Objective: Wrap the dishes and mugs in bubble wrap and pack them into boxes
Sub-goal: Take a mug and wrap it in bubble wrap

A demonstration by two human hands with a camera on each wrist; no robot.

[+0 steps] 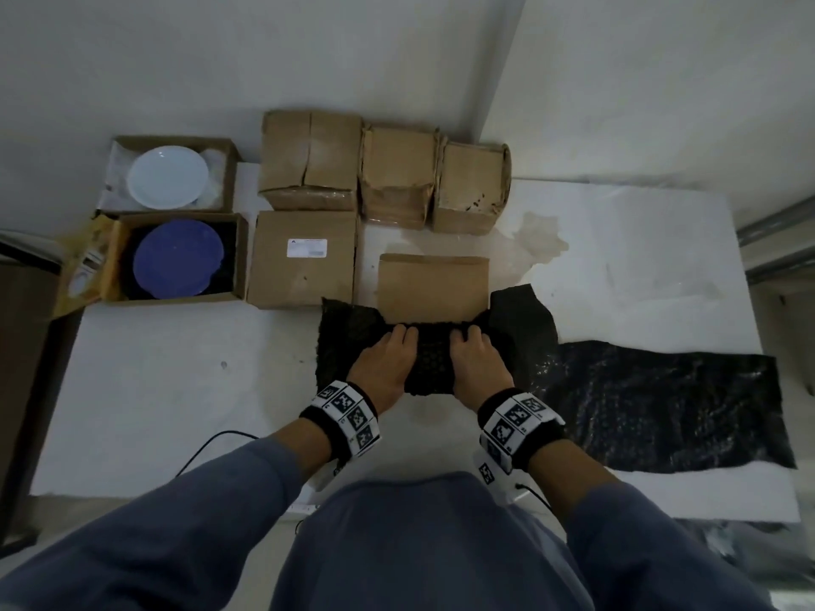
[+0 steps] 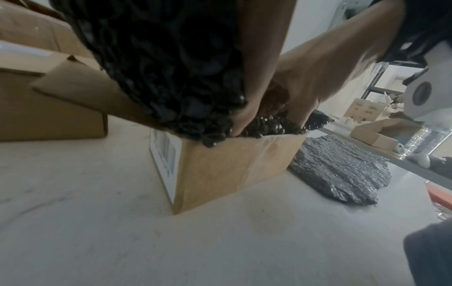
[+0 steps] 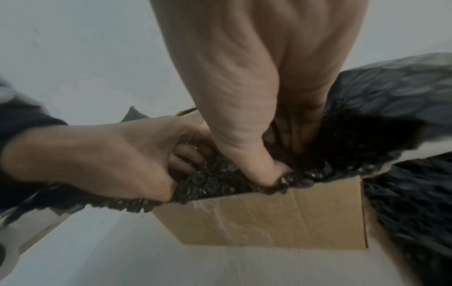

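An open cardboard box (image 1: 434, 282) stands mid-table with black bubble wrap (image 1: 430, 361) stuffed into it and spilling over both sides. My left hand (image 1: 399, 341) and right hand (image 1: 467, 339) lie side by side on top, fingers curled into the wrap. In the right wrist view my right hand's thumb (image 3: 264, 170) digs into the bubble wrap (image 3: 215, 181) at the rim of the box (image 3: 281, 216), while my left hand (image 3: 110, 154) grips a fold. The left wrist view shows the wrap (image 2: 171, 67) hanging over the box (image 2: 232, 168). Whatever the wrap covers is hidden.
At the far left, one open box holds a white plate (image 1: 168, 176) and another a blue plate (image 1: 178, 259). Several closed cardboard boxes (image 1: 308, 160) stand behind and left of the open one. A loose black bubble wrap sheet (image 1: 661, 403) lies on the table's right.
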